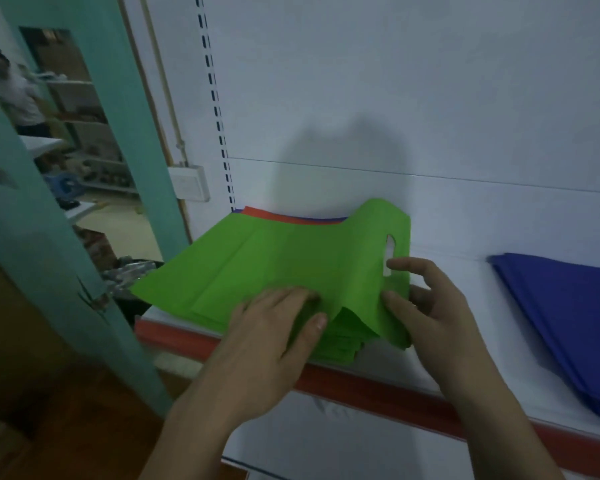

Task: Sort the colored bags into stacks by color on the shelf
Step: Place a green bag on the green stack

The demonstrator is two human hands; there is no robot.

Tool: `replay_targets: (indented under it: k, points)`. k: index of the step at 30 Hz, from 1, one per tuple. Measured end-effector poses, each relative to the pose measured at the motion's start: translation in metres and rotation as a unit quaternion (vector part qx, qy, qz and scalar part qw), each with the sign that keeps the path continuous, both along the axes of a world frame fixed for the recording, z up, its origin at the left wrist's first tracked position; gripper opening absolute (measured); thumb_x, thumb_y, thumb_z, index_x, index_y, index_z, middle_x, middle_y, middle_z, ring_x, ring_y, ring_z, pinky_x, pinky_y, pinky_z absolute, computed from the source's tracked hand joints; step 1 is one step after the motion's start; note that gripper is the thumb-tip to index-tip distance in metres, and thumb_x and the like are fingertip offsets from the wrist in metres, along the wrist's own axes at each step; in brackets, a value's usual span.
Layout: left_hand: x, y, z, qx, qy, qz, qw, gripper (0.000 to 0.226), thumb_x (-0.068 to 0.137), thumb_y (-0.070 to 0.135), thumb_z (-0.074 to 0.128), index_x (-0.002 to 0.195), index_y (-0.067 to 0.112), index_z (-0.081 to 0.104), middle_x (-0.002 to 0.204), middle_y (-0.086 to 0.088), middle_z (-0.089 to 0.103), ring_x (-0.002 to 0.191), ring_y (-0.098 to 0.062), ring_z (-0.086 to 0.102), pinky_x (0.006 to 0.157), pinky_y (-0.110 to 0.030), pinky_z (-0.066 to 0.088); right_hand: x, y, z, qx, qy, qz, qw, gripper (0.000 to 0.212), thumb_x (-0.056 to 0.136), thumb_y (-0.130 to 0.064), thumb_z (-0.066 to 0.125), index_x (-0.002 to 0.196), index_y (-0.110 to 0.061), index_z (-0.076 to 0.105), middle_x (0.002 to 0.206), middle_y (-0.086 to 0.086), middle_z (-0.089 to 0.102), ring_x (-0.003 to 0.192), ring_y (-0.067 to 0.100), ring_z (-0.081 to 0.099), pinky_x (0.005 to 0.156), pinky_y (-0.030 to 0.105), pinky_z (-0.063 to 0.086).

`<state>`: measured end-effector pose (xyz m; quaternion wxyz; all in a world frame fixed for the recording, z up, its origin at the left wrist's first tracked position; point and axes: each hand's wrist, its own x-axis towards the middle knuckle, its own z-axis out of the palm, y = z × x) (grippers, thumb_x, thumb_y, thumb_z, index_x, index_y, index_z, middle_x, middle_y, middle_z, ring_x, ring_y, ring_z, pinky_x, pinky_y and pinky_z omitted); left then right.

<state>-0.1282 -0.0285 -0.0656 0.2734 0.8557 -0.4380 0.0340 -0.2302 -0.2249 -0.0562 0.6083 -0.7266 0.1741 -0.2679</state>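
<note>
Handling the top green bag (291,258) at the shelf's (458,271) left end is the step in hand, as I judge it; whether it is being lifted off or laid down cannot be told. The bag lies across a green pile (343,344) at the shelf's front edge, its handle end raised and curled upward. The left hand (274,327) lies flat on the bag, fingers spread and pressing it onto the pile. The right hand (426,306) pinches the raised end just beside the cut-out slot (390,254), thumb on top and fingers behind the edge. At the back, under the green bag, an orange bag (274,216) shows its edge, with a strip of blue alongside, so this left pile looks mixed and not yet sorted. A blue stack (568,313) sits well apart on the right of the shelf. The next move likely calls for keeping the pile pinned with the flat hand while the pinched end is drawn clear or smoothed down, taking care that the thin fabric does not drag the bags beneath out of line
</note>
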Motion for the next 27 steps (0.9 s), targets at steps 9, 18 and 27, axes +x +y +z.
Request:
replay_targets:
  k: [9, 18, 27]
  points:
    - [0.047, 0.036, 0.010, 0.080, 0.021, 0.239, 0.967, 0.064, 0.092, 0.065, 0.032, 0.150, 0.037, 0.028, 0.160, -0.002, 0.027, 0.151, -0.024, 0.012, 0.120, -0.059, 0.010, 0.008, 0.004, -0.002, 0.017, -0.035, -0.031, 0.999, 0.023, 0.095, 0.003, 0.056, 0.105, -0.016, 0.062, 0.054, -0.003, 0.057, 0.044, 0.005, 0.050, 0.041, 0.018, 0.039]
    - [0.037, 0.020, 0.014, 0.041, 0.009, 0.179, 0.983, 0.061, 0.095, 0.056, 0.048, 0.149, 0.029, 0.036, 0.141, 0.005, 0.049, 0.124, -0.014, 0.048, 0.105, -0.044, 0.044, 0.006, 0.007, -0.001, -0.027, -0.036, -0.043, 0.998, 0.017, 0.090, -0.001, 0.067, 0.096, -0.016, 0.066, 0.081, 0.008, 0.073, 0.054, 0.007, 0.065, 0.044, 0.016, 0.045]
    - [0.023, 0.005, 0.015, -0.053, 0.001, 0.123, 0.991, 0.053, 0.088, 0.039, 0.067, 0.137, 0.032, 0.048, 0.120, 0.018, 0.054, 0.101, 0.000, 0.052, 0.082, -0.020, 0.045, -0.004, 0.002, 0.001, -0.014, -0.069, -0.068, 0.995, 0.026, 0.090, 0.008, 0.063, 0.088, -0.017, 0.072, 0.087, 0.002, 0.075, 0.072, 0.016, 0.073, 0.055, 0.024, 0.057]
